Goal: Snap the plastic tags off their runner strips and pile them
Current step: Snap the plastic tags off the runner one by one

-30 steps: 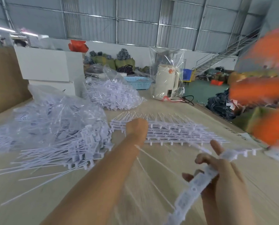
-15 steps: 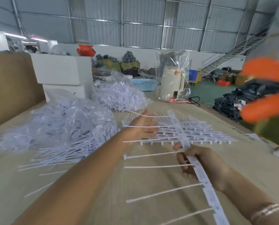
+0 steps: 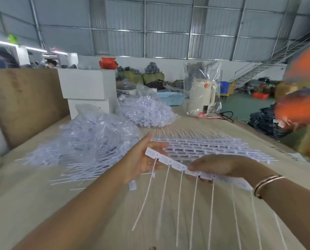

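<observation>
- A warehouse with corrugated walls; a long cardboard-covered table (image 3: 42,204) runs ahead.
- The left hand (image 3: 143,159) pinches the runner strip's (image 3: 177,166) far end; the right hand (image 3: 221,166) grips its middle, fingers mostly hidden beneath.
- Half a second ago the strip stood upright; now it lies level, about seven tails hanging, the right ones blurred.
- Stacked strips (image 3: 213,147) lie just beyond; loose tags (image 3: 89,150) are piled left.

A pale wooden bench (image 3: 33,204) fills the lower frame. On it at centre left lies a pile of loose tags (image 3: 89,152); at centre, stacked runner strips (image 3: 213,147); behind them a bagged heap of tags (image 3: 147,112), white boxes (image 3: 87,87), a blue basket (image 3: 170,98) and a bagged cream kettle (image 3: 202,96).
</observation>
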